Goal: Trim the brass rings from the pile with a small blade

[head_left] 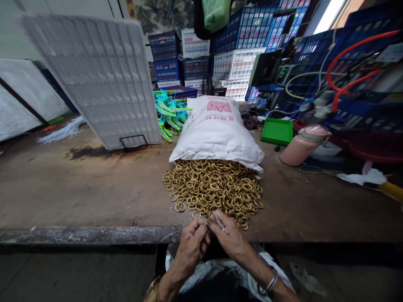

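A heap of brass rings spills from the mouth of a white sack lying on the worn workbench. My left hand and my right hand meet at the bench's near edge, just below the heap. The left fingers pinch a brass ring. Pinched in the right fingers is a thin silvery piece, pointing toward the ring. A bangle circles my right wrist.
A white ribbed tray leans upright on a wire stand at the back left. Teal and green plastic parts lie beside the sack. A green tray, a pink bottle, hoses and stacked crates crowd the right and back.
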Demonstrator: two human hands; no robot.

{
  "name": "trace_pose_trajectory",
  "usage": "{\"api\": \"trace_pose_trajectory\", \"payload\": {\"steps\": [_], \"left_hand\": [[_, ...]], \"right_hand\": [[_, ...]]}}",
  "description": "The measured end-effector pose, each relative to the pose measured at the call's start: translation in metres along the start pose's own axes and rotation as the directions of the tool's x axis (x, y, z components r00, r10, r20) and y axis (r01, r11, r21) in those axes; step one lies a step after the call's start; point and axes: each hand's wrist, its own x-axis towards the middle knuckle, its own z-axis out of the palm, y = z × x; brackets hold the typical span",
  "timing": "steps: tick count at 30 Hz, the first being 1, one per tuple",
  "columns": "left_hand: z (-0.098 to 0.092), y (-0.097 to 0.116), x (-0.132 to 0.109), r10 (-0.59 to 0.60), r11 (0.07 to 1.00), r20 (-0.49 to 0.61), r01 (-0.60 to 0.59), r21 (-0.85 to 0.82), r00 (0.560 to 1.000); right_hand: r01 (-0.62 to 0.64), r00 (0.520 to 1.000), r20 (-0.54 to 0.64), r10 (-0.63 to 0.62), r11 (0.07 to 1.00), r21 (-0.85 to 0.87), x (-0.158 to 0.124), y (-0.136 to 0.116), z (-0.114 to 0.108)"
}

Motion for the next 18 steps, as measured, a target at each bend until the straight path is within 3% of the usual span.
{"api": "trace_pose_trajectory", "payload": {"steps": [8,12,15,18], "left_hand": [[-0.001,-0.001,-0.002,0.023,0.997,0.024,-0.021,-0.068,0.999],[0.0,0.001,-0.002,-0.001,0.996,-0.004,0.001,-0.087,1.0],[0.0,0.002,-0.001,0.009,0.996,-0.031,-0.012,-0.086,0.999],[0.001,0.003,-0.002,0.039,0.995,-0.026,-0.041,-0.091,0.999]], "right_hand": [[-0.001,1.0,0.017,0.0,1.0,0.025,-0.001,0.002,-0.001],[-0.002,0.999,-0.038,0.002,1.0,0.009,-0.001,0.008,0.0],[0.017,0.999,-0.044,-0.024,0.991,-0.134,-0.005,0.01,0.0],[0.074,0.997,0.056,-0.058,0.937,-0.341,-0.01,0.008,0.0]]}}
